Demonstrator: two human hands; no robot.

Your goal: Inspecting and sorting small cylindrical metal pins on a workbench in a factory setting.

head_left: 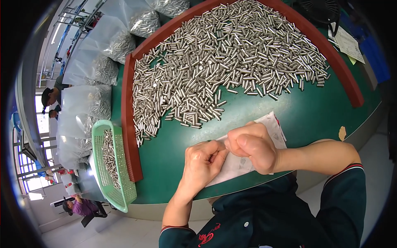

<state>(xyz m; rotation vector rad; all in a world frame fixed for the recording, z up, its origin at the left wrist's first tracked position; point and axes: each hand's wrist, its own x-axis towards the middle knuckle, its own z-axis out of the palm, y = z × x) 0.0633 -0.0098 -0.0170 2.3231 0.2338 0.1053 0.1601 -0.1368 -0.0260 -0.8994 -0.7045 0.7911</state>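
Observation:
My left hand [202, 162] is closed, its fingertips pinched together close to my right hand. My right hand [253, 145] is curled into a fist, its knuckles turned toward the left hand. Whatever lies between the fingers of either hand is hidden. Both hands are over a whitish, smudged cloth or paper sheet [236, 167] at the near edge of the green table [256, 108]. Beyond them spreads a large heap of small shiny metal cylinders [231, 49], its nearest pieces a short way from my hands.
A red-brown raised border [131, 124] frames the heap. Left of it stands a light green perforated basket [124, 190] with metal cylinders inside. Clear plastic bags of cylinders [99, 70] line the far left. Papers [348, 45] and a black fan [320, 10] sit far right. Several people are in the background.

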